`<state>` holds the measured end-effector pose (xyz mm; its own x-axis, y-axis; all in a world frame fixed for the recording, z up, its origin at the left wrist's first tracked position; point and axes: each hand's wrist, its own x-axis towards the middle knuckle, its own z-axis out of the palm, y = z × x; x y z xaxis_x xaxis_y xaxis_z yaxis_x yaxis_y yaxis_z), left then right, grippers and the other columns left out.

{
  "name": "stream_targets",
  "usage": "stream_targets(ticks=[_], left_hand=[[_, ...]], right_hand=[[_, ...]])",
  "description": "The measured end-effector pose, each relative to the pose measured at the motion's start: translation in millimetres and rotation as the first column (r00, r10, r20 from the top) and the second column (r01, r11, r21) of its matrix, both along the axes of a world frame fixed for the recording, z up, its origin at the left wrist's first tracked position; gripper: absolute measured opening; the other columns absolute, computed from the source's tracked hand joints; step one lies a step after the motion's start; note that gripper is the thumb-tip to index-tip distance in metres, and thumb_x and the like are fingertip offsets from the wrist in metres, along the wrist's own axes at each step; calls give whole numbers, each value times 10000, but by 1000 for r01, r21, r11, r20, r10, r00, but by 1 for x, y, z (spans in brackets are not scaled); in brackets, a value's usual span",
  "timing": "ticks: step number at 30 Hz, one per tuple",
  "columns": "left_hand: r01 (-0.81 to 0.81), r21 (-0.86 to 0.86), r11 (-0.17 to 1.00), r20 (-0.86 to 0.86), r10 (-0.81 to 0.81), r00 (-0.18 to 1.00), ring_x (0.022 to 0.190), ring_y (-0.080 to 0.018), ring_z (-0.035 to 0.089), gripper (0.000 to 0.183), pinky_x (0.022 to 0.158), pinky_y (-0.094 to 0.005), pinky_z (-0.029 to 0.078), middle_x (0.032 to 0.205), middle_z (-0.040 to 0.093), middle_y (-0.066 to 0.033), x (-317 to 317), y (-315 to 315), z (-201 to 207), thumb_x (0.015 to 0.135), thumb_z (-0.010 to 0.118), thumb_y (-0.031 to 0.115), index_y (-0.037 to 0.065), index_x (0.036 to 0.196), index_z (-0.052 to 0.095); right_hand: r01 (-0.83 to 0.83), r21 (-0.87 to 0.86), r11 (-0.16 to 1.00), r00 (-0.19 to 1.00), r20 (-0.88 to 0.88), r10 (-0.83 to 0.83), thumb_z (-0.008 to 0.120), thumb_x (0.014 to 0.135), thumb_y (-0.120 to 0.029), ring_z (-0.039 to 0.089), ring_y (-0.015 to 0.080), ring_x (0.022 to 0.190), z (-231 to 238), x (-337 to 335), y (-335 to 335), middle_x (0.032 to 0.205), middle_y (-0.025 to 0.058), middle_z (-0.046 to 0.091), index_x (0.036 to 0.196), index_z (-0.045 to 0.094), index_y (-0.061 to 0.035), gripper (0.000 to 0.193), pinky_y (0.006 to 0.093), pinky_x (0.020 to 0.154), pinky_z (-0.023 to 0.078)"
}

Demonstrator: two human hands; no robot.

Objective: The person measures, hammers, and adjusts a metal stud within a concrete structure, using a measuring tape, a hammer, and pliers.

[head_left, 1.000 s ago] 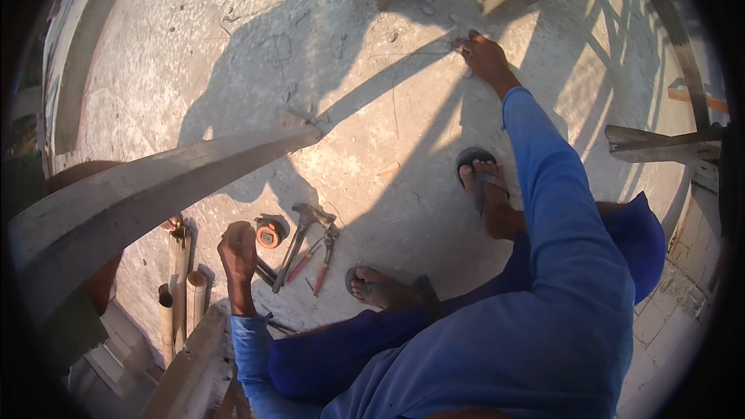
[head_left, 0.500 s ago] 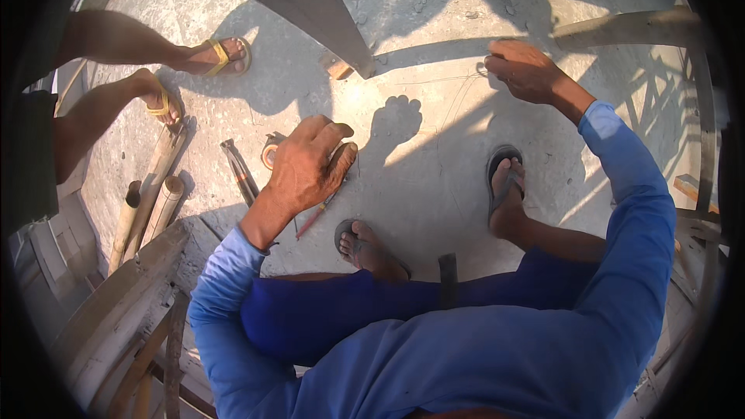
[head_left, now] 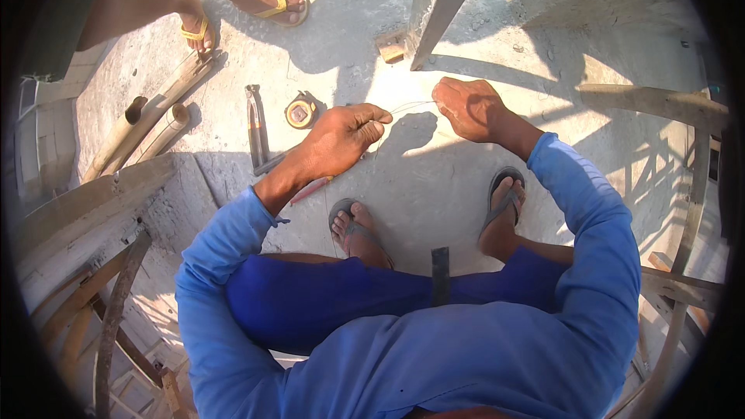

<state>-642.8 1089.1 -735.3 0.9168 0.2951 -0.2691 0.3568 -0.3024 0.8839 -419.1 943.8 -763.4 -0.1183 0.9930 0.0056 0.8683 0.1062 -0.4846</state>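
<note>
A thin wire (head_left: 411, 105) runs in loose strands between my two hands over the sunlit concrete floor (head_left: 442, 194). My left hand (head_left: 337, 138) pinches one end between thumb and fingers. Closed round the other end is my right hand (head_left: 472, 109), a little farther out. Just left of my left hand lie a round yellow-and-black tape measure (head_left: 300, 112) and a pair of metal pincers (head_left: 256, 128). Partly hidden beneath my left wrist is a tool with a red handle (head_left: 310, 190).
A grey upright post (head_left: 446, 8) stands ahead, with a small wood block (head_left: 392, 46) at its foot. Several bamboo poles (head_left: 159, 112) lie at left, near another person's feet in yellow flip-flops (head_left: 283, 4). Curved timbers (head_left: 652, 101) rise at right.
My right hand has come down and inward, and my left hand is closed on the wire. The view has shifted, uncovering the tape measure.
</note>
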Motion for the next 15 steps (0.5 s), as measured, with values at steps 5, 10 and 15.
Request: stream_targets(ticks=[5,10,15], left_hand=[[89,440,894,29,-113,993,752,-333,640,202,654,-407,507,867,657,-153,-27,8,-27,862,565,134,62,1045,609],[122,495,860,-35,-121,992,700,-331,626,159,609,-442,490,784,640,-135,-25,-5,-34,850,558,160,73,980,591],[-24,411,911,49,5,999,710,-354,619,161,624,-457,482,755,631,-141,-27,5,-48,892,530,220,79,933,597]], right_hand=[[-109,-114,987,994,13,111,551,844,-198,580,307,863,11,-35,17,880,131,559,935,505,-50,180,435,750,452],[38,-395,918,898,-389,-204,523,874,-155,576,316,797,10,-75,27,857,136,571,967,518,-34,153,407,696,453],[70,-226,972,864,-473,-172,498,894,-109,589,332,772,-13,-62,23,849,140,590,925,556,-30,103,379,679,459]])
